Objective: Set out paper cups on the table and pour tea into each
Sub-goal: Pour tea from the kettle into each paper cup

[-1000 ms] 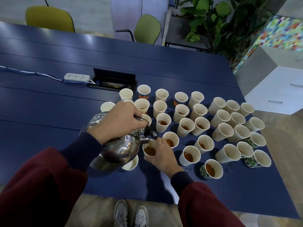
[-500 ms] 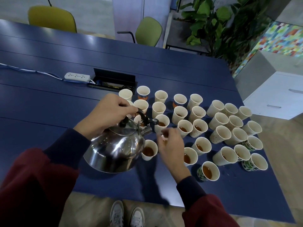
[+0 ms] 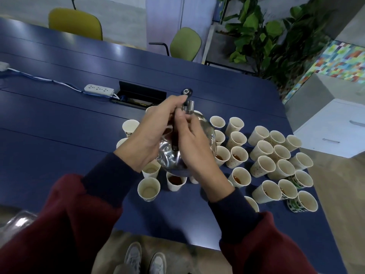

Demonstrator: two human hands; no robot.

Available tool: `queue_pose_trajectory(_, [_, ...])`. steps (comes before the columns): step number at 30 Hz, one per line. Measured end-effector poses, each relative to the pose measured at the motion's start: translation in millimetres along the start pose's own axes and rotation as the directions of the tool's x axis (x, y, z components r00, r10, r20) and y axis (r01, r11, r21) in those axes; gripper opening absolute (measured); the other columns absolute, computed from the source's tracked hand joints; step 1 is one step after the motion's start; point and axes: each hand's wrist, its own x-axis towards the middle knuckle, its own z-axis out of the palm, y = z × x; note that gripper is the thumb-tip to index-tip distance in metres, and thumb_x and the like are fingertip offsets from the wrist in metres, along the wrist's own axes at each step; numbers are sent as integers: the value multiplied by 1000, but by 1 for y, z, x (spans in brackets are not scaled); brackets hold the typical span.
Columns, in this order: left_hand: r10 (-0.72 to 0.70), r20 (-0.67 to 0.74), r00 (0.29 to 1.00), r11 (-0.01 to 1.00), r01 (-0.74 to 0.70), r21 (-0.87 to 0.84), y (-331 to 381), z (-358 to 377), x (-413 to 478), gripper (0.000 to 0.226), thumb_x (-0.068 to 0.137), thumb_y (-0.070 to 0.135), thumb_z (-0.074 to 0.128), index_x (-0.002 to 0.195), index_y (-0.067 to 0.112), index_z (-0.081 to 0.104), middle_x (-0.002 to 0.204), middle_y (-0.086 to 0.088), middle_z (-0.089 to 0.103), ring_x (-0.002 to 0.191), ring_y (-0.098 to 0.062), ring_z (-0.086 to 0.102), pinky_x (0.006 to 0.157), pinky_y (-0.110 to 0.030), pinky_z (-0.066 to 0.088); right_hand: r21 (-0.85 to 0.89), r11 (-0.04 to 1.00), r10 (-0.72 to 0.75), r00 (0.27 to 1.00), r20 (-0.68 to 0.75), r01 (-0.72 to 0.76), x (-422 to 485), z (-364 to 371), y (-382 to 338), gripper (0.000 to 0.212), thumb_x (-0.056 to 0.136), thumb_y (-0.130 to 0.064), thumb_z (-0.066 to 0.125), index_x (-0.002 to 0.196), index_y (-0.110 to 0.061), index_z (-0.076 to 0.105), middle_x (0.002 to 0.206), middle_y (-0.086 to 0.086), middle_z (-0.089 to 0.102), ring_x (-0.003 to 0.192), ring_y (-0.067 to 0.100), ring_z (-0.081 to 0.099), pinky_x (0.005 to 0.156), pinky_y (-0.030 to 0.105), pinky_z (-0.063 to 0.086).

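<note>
The shiny steel kettle (image 3: 167, 155) has come up out of its pour and hangs over the left of the white paper cups (image 3: 262, 167), spout pointing away. Left hand (image 3: 152, 135) grips its black handle (image 3: 175, 141). The right hand (image 3: 194, 149) has quit the filled cup (image 3: 174, 180) and pinches the handle too. Likely lining up the empties on the dark blue table (image 3: 59, 123).
</note>
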Motion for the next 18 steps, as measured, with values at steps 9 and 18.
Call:
queue_pose_trajectory(9, [42, 64, 997, 960, -58, 273, 14, -15, 4, 32, 89, 48, 68, 96, 17, 77, 99, 3, 78, 96, -11, 72, 80, -25, 48, 229, 973, 62, 948, -312, 12, 7, -17, 11, 48, 93, -64, 48, 88, -21, 69, 85, -6, 75, 87, 14, 71, 91, 49, 55])
queue_pose_trajectory(18, [216, -200, 956, 722, -18, 692, -99, -111, 5, 8, 86, 13, 66, 85, 18, 72, 83, 3, 72, 81, -14, 67, 76, -31, 52, 89, 990, -83, 957, -277, 112, -5, -35, 32, 48, 88, -38, 74, 65, 0, 57, 62, 3, 51, 62, 14, 48, 68, 34, 46])
